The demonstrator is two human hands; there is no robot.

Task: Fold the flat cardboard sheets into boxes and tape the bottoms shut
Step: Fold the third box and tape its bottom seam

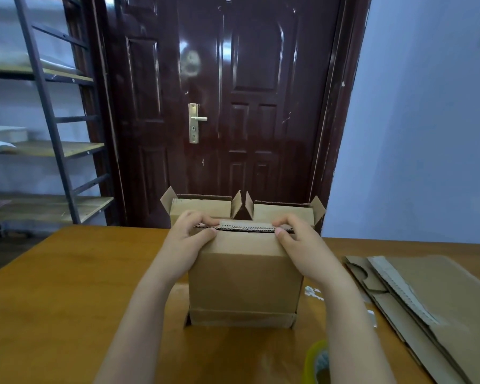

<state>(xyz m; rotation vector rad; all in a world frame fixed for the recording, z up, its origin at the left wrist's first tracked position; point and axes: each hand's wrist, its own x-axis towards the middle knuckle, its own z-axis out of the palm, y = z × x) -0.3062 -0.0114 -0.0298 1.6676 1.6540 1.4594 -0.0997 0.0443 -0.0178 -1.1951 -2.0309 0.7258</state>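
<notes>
Both hands pinch the top seam of a half-formed cardboard box (244, 275) standing on a wooden table (67, 273). The left hand (190, 236) and the right hand (294, 239) are each curled over the box's upper edge, thumbs on the near face and fingers hooked over the raw corrugated flaps (245, 226), squeezing those flaps together along the slit between them.

The box stands upright at the table's middle, directly before the person. Just behind the box stand two open-topped boxes (241, 207), side by side against the dark door (233, 92). To the right of the box lies a stack of flat cardboard sheets (427, 295); near its right front corner, at the frame's bottom edge, sits a roll of tape (317, 361), blurred. To the left, beyond the table, stands a metal shelving rack (45, 151).

The corrugated board looks light and stiff, likely to spring open along its creases if released. The safest hold appears to be at the flap edges near the corners, where pressure keeps the seam closed for taping.
</notes>
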